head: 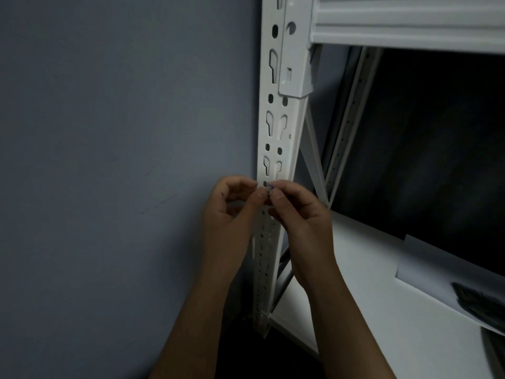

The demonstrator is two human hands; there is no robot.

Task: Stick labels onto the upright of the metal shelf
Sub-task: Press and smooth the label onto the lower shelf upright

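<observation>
1. One grey-blue wall (109,160) filling the left half of the view, plain and dim.
2. White metal shelf (382,310) at right: lower board running off toward the bottom right, a ribbed beam (410,20) across the top right, dark space between them.
3. White upright (276,132) standing just beside the wall, long axis running top to bottom with a slight lean in the wide-angle view, punched along its face with two columns of round holes and keyhole slots; beam bracket hooked over it near the top.
4. Thin diagonal braces (314,160) behind the upright, crossing toward a second perforated post farther back.
5. Pale sheet (426,272) lying on the lower board at right, something dark resting on its far end; cannot tell what.
6. Left hand (232,212) raised in front of the upright, fingers curled, thumb and fingertips brought together at the upright's left edge; cannot tell whether anything sits in that grip.
7. Right hand (297,214) just beside it, fingertips touching the left's, grip pinching a tiny label.
8. Label (270,187) small, whitish with a blue mark, held at the upright's face just below a round hole; too small to tell its long axis or facing.
</observation>
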